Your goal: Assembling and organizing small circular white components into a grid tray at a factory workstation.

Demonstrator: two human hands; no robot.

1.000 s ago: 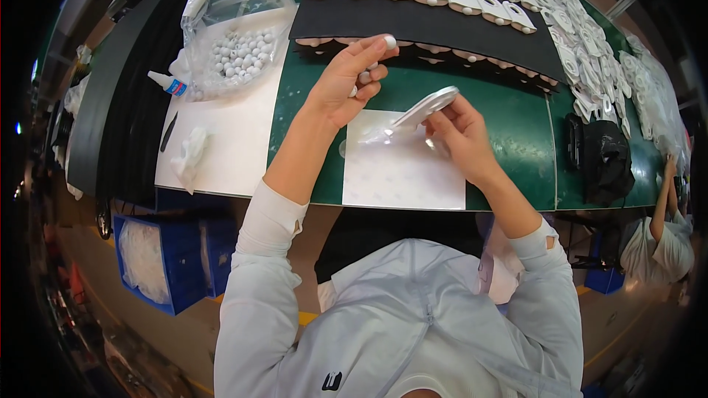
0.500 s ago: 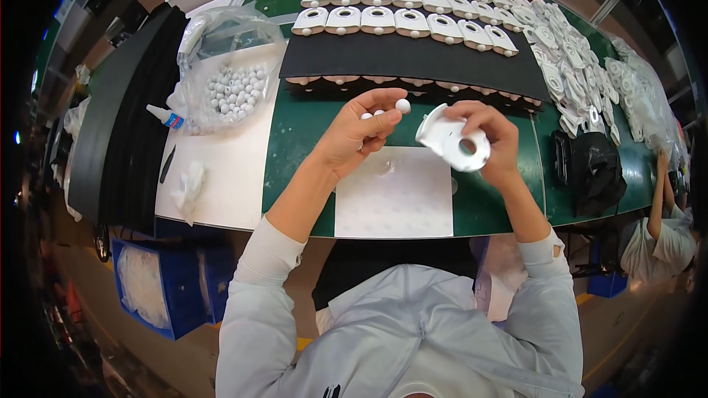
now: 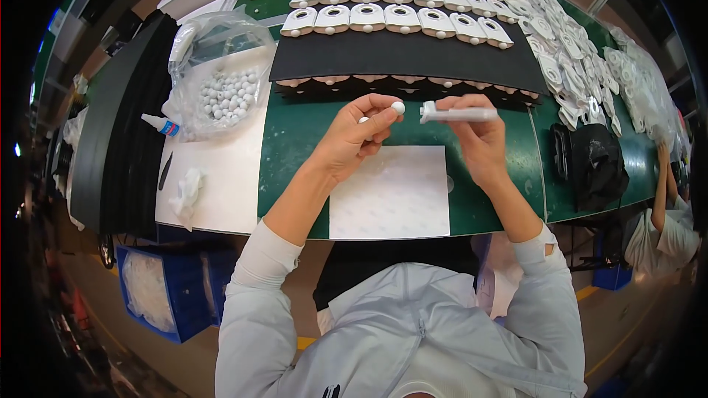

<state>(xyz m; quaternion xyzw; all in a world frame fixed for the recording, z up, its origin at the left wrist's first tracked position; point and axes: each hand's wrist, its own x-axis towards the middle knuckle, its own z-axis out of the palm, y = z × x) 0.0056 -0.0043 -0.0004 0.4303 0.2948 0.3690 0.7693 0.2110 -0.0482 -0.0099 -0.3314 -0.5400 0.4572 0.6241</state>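
While the left hand [image 3: 352, 140] pinches a small white ball [image 3: 397, 107] in a closed fingertip grip, the right hand [image 3: 476, 140] has its grip closed on a flat white plastic piece [image 3: 457, 113], held edge-on just beside the ball. Both hover above the green desk [image 3: 295, 140], over a white sheet [image 3: 391, 195]. A clear bag of white balls [image 3: 221, 92] lies to the left.

top: pale grey zip-front jacket | sleeves: long, ribbed cuffs pushed up forearms | left hand [image 3: 354, 140]: bare | right hand [image 3: 479, 140]: bare | chest: small dark mark
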